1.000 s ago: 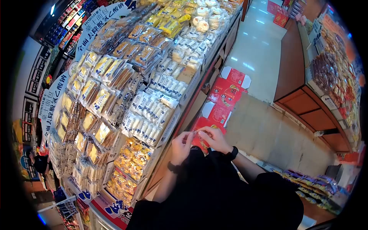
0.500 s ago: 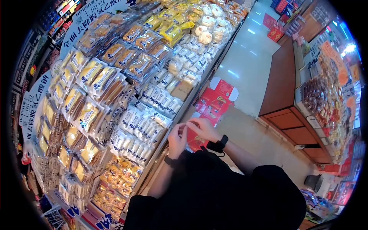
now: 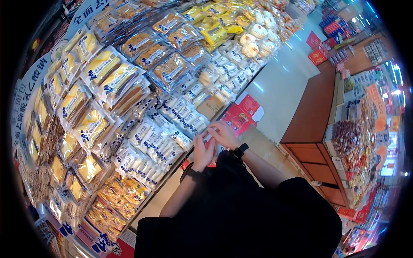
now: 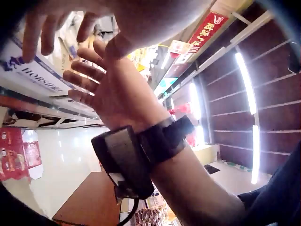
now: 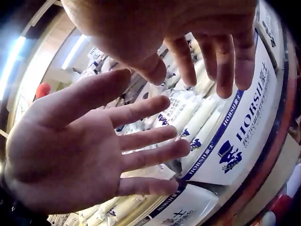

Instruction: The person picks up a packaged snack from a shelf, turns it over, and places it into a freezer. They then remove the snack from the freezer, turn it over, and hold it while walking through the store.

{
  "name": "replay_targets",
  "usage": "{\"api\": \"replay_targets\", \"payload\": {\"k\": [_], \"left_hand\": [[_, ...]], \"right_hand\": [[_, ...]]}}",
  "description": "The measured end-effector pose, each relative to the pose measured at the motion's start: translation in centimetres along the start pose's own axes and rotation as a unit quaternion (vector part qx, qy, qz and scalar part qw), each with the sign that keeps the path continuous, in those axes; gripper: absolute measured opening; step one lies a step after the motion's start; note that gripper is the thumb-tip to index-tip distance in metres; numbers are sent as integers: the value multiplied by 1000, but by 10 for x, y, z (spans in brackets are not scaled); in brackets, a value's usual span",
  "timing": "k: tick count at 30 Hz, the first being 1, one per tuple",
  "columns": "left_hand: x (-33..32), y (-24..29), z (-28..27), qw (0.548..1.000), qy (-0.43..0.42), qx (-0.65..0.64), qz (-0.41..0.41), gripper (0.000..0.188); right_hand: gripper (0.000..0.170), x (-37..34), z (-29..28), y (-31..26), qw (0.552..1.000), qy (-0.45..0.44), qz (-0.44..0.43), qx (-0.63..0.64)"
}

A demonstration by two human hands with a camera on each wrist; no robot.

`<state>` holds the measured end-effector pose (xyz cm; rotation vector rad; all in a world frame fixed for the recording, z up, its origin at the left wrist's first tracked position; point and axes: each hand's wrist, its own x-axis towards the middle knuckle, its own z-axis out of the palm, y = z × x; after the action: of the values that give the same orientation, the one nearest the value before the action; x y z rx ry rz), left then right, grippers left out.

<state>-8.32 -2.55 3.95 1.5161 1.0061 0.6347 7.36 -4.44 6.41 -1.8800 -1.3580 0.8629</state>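
Observation:
My left hand [image 3: 203,151] and right hand [image 3: 224,135] are held close together in front of the body, beside the edge of a bread display. In the right wrist view, the left palm [image 5: 66,160] faces across with straight, spread fingers, and its thumb tip is right by the right thumb. The right hand [image 5: 164,23] reaches in from the top, its fingers extended downward. The left wrist view shows the right hand [image 4: 127,89] with loosely spread fingers. Nothing shows between the hands. White-wrapped bread packs [image 3: 161,142] lie nearest to them.
Yellow cake packs [image 3: 103,69], brown bread packs [image 3: 170,71] and orange-yellow packs [image 3: 120,191] fill the sloping display. A HORSH-printed board [image 5: 240,136] edges it. Red flattened cardboard [image 3: 238,118] lies on the floor [image 3: 275,77]. A wooden counter [image 3: 309,112] stands right.
The head view has turned, and the display now fills more of it. Both hands have moved slightly up and left in view, nearer the white-wrapped packs, and stay close together.

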Motion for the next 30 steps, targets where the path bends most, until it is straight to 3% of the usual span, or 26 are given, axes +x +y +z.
{"api": "replay_targets", "payload": {"k": [2,8,11,12,15,16,19,20,24,30], "left_hand": [[4,6,10,999,31,-21,-39,55],[22,-6,26,980,140,34,-137,69],[29,-6,35,968,168,57,-176,69],[32,-7,37,965,174,65,-187,69],[42,-6,46,945,251,-18,-208,64],[44,-18,49,939,283,-22,-192,61],[46,-41,55,929,340,-59,-130,60],[45,-41,54,928,337,-37,-157,61],[48,2,48,917,357,-43,-171,66],[47,-4,46,908,373,118,-150,66]], "right_hand": [[39,17,4,19,1000,2,-26,-15],[46,65,0,38,993,-112,-7,-18],[49,90,-5,48,973,-225,28,35],[48,98,12,80,981,-165,-96,27],[43,105,-5,54,956,-217,88,177],[36,105,-7,50,945,-218,123,210],[32,114,-8,56,919,-292,111,239],[28,115,-5,59,915,-309,110,237],[25,114,3,55,903,-358,103,214],[26,113,20,60,895,-348,91,264]]}}
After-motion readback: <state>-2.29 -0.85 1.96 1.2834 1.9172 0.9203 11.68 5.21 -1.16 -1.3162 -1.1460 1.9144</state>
